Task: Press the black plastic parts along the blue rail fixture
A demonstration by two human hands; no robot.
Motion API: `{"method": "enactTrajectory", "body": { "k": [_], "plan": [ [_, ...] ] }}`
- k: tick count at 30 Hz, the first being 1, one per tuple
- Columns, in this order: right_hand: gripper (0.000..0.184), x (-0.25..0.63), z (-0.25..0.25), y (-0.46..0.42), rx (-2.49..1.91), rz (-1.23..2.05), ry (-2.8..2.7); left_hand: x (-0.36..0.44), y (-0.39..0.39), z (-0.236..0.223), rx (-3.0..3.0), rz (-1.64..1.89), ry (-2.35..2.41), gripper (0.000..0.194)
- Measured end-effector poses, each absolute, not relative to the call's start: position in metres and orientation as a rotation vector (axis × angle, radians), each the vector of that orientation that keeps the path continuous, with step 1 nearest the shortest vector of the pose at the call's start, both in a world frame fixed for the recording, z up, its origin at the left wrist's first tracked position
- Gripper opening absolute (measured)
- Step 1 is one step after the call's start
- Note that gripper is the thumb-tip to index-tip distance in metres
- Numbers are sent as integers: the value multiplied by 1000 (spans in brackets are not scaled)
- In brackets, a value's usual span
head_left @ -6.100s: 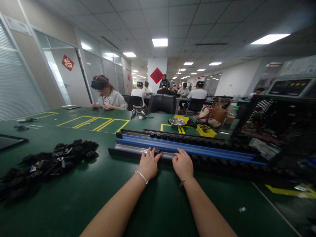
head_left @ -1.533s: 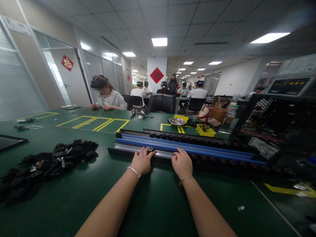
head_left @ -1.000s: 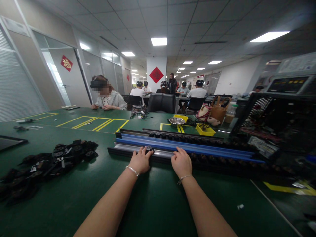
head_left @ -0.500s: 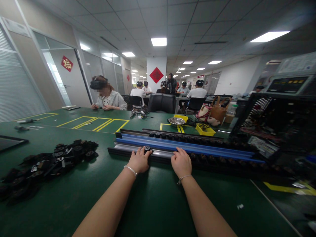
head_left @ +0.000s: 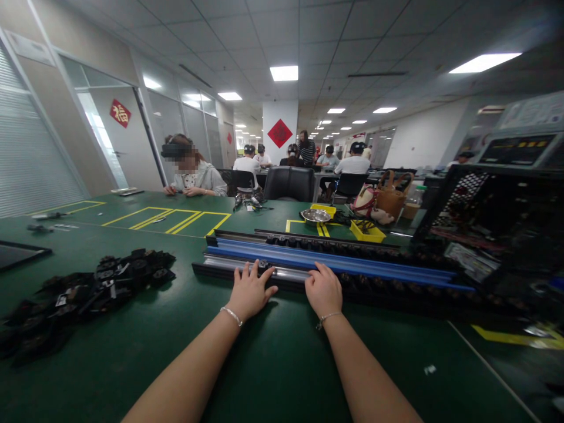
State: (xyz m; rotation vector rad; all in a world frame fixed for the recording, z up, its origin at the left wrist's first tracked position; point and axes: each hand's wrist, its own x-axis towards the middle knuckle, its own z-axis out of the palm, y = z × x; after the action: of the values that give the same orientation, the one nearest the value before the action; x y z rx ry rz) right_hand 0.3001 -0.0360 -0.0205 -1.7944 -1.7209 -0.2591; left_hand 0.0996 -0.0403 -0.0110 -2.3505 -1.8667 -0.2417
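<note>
My left hand (head_left: 250, 291) is open, its fingers spread over the near silver rail (head_left: 291, 274) with black edges. Its fingertips are beside a small black part (head_left: 263, 265) sitting in that rail, and the thumb points out to the right, off the part. Further right, my right hand (head_left: 324, 289) has its fingers bent over the same rail and grips its near edge; the undersides of the fingers are hidden. Behind lies a long blue rail (head_left: 282, 254), parallel to the silver one. Rows of small black parts (head_left: 388, 281) continue to the right along the rails.
A heap of black parts (head_left: 110, 276) lies on the green table (head_left: 176, 352) at left. Beyond the rails stand a metal bowl (head_left: 315, 217) and a yellow tray (head_left: 368, 234). An open computer case (head_left: 476, 217) is at right. A co-worker (head_left: 194, 170) sits across the table.
Over the earlier frames, my left hand and the small black part have shifted left along the rail. Just now the left thumb has opened away from the part. My right hand has stayed put.
</note>
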Motion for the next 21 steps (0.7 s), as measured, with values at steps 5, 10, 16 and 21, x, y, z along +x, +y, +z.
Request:
{"method": "enactTrajectory", "body": {
  "k": [5,10,16,21],
  "plan": [
    [33,301,-21,-36,-1780,-259,-1731,99,-38,-11,-2324,-269,-1886,53],
    [34,301,-20,-36,-1786,-244,-1730,99,-40,-8,-2317,-271,-1907,50],
    [34,301,-21,-36,-1778,-253,-1726,97,-39,-5,-2307,-303,-1914,46],
    [34,301,-20,-36,-1784,-243,-1735,91,-36,-5,-2299,-346,-1872,47]
  ]
}}
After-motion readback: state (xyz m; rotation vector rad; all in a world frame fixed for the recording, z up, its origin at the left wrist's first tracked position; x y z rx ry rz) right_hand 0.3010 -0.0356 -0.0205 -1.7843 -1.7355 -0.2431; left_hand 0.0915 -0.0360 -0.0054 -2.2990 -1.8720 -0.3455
